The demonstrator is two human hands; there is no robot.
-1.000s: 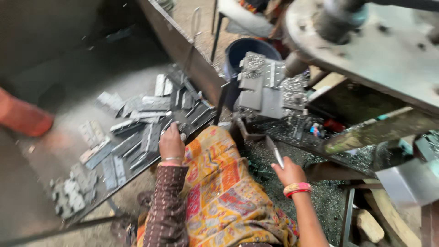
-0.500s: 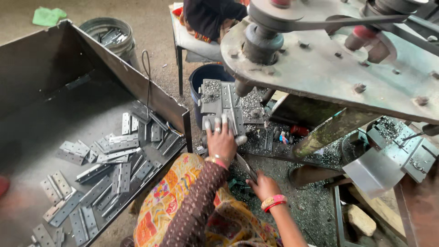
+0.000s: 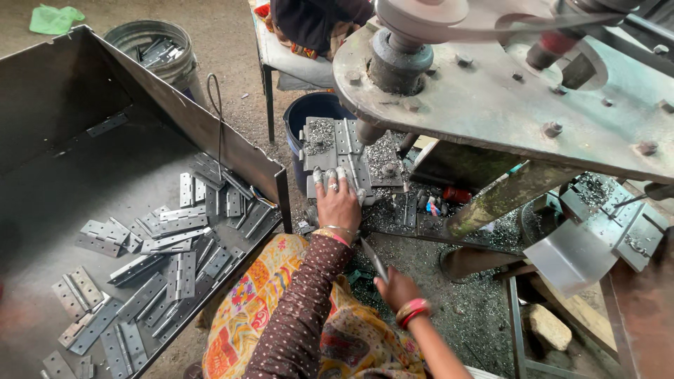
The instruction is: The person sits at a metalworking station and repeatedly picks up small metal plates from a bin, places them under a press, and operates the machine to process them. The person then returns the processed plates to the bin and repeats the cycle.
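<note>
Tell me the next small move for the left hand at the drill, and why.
Probably slide the hinge a little so a hole sits under the drill spindle. The left hand lies flat on it, fingertips on the plate, while the right hand holds a thin metal tool back.

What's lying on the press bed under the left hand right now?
The left hand presses a flat grey metal hinge plate on the press bed, with metal chips scattered about. The plate's near edge is covered by the fingers, so it cannot be seen.

The left hand (image 3: 338,203) moved from the tray's hinges (image 3: 175,253) onto the press plate (image 3: 337,151).
</note>
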